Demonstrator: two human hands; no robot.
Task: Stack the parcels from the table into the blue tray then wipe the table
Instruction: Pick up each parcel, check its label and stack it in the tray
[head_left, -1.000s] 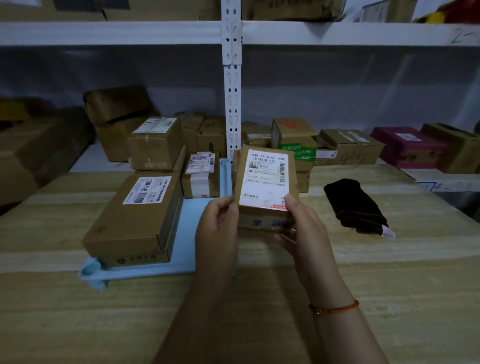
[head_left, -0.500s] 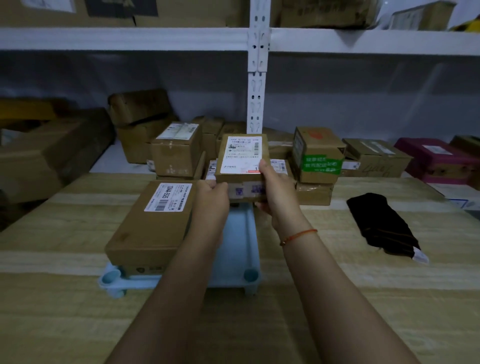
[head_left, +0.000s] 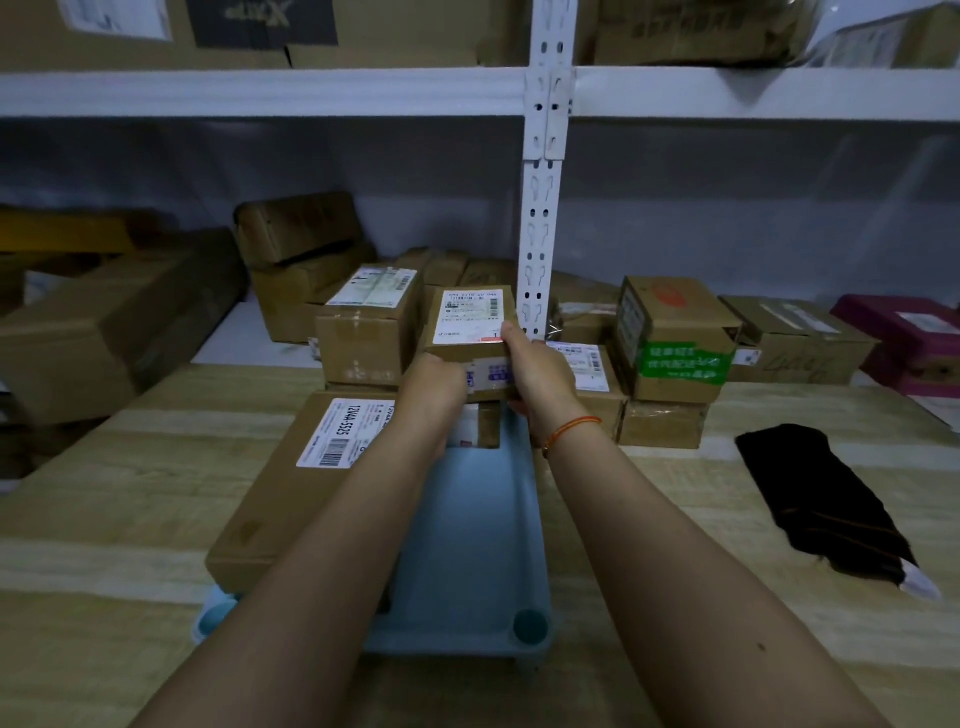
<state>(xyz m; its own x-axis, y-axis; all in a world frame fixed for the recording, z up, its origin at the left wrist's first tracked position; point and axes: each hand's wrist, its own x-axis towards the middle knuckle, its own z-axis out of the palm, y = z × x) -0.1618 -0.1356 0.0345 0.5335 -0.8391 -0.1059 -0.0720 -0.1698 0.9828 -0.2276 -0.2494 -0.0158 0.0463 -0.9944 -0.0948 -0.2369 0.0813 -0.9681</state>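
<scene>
taped cardboard parcel (head_left: 470, 332) between both hands

Fingers of left hand (head_left: 434, 387) concealed behind held parcel (head_left: 470, 332); grip on far side not verifiable. Small parcel (head_left: 480, 428) beneath it mostly hidden by held parcel and left wrist; contact between the two undeterminable. Far end of blue tray (head_left: 467, 545) covered by parcels; left side hidden under long parcel (head_left: 291, 483) and left forearm. Label print on held parcel too small to read. Right part of long parcel's label masked by forearm. Upper-shelf cartons (head_left: 156, 26) cropped by top edge. Both arms cropped by bottom edge.
</scene>
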